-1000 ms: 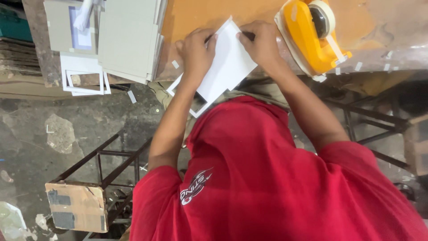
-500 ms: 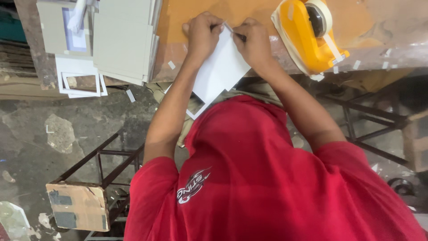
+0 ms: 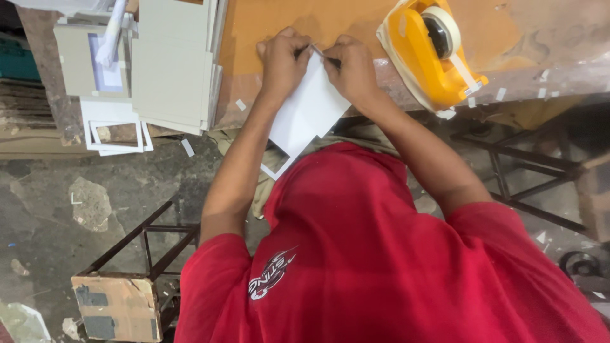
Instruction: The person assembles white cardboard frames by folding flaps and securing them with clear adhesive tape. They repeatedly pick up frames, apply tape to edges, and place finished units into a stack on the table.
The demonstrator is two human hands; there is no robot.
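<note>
Orange worktop (image 3: 279,22), both hands (image 3: 283,60) (image 3: 352,67) grip clamped on white card (image 3: 308,114), yellow tape dispenser (image 3: 429,54) right, grey boards (image 3: 175,63) left.

A single head-worn camera looks almost straight down over the person's red shirt (image 3: 381,254), which fills the lower half of the picture, close to the lens. The tan worktable (image 3: 305,25) runs along the top edge, so the view faces forward and down across that table's near edge, with the yellow tape dispenser (image 3: 429,54) on it at upper right. Below the table's edge the concrete floor (image 3: 95,190) lies well beneath; no second view shares the scene.
</note>
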